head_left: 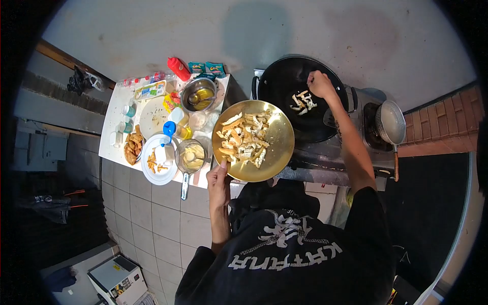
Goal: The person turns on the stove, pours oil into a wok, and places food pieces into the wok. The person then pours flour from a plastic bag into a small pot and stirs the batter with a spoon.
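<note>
My left hand (218, 184) grips the near rim of a round golden plate (278, 147). Pale and browned strips of food (243, 138) lie heaped on the plate. Above the large black wok (284, 119), my right hand (319, 84) is held with its fingers curled together; whatever they hold, if anything, is too small to make out. A small group of similar strips (304, 102) lies in the wok, just below and left of that hand. The plate is held left of the wok, near its lower left edge.
On the stove's right stands a smaller pan (391, 124) with a wooden handle. The white table (108, 136) at left bears a metal pot (190, 104), a strainer (192, 156), a white plate (157, 177), a red bottle (178, 68) and several containers.
</note>
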Motion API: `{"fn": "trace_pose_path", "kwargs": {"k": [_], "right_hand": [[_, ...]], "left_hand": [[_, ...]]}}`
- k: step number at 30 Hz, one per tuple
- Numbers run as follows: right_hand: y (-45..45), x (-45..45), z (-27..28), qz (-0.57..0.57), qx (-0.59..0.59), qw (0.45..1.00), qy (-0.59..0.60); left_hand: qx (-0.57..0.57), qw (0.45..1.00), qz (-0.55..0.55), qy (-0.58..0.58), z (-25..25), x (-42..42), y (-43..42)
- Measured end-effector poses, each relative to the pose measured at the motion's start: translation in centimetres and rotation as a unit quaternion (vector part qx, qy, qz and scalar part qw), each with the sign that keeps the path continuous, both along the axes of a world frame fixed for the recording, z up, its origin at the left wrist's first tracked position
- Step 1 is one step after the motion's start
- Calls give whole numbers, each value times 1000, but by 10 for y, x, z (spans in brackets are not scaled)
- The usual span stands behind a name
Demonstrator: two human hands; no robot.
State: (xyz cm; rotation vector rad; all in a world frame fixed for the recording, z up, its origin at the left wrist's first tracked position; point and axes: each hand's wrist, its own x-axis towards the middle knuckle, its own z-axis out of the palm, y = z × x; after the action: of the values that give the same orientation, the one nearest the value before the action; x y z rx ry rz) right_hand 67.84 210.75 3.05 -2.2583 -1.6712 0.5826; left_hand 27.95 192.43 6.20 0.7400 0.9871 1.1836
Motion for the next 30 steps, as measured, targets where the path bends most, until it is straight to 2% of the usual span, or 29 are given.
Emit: {"fn": "trace_pose_path", "kwargs": {"k": [2,5,6,8,11,13,14,16,17,19,20,23,25,27,30], "right_hand": [[-9,1,23,-18,18,1000,-12],[-34,-4,66,13,140,988,56],[-45,-9,79,13,140,989,56],[-75,-20,105,52,253,959,113],[-127,-39,140,53,197,972,114],[-157,-49,144,87,133,968,197],[-169,-52,140,82,131,968,197],[-189,-57,130,127,67,948,284],[-199,-59,129,122,67,948,285],[-217,-62,127,82,-25,909,408],[-224,-62,124,88,-18,899,428],[-243,-49,108,107,-30,912,396],[-259,-41,101,68,-19,907,414],[-275,-33,97,-29,-34,875,483],[-300,-19,81,-93,-19,848,521]], "left_hand": [[0,1000,-10,-1,4,-2,-1],[6,1000,-23,-8,1,-4,1],[10,1000,-24,-14,0,-5,1],[8,1000,-18,-16,4,-2,2],[6,1000,-26,-17,5,-3,3],[5,999,-43,-14,5,-3,4],[6,998,-61,-13,5,-3,4],[5,996,-83,-10,8,1,4],[5,995,-102,-6,12,5,4],[4,992,-123,2,12,12,1],[10,989,-146,-2,8,15,0],[21,983,-181,-6,1,30,-6],[-1,981,-194,-6,3,47,-13],[-9,976,-218,-23,3,63,-18],[13,964,-266,13,3,92,-27]]}}
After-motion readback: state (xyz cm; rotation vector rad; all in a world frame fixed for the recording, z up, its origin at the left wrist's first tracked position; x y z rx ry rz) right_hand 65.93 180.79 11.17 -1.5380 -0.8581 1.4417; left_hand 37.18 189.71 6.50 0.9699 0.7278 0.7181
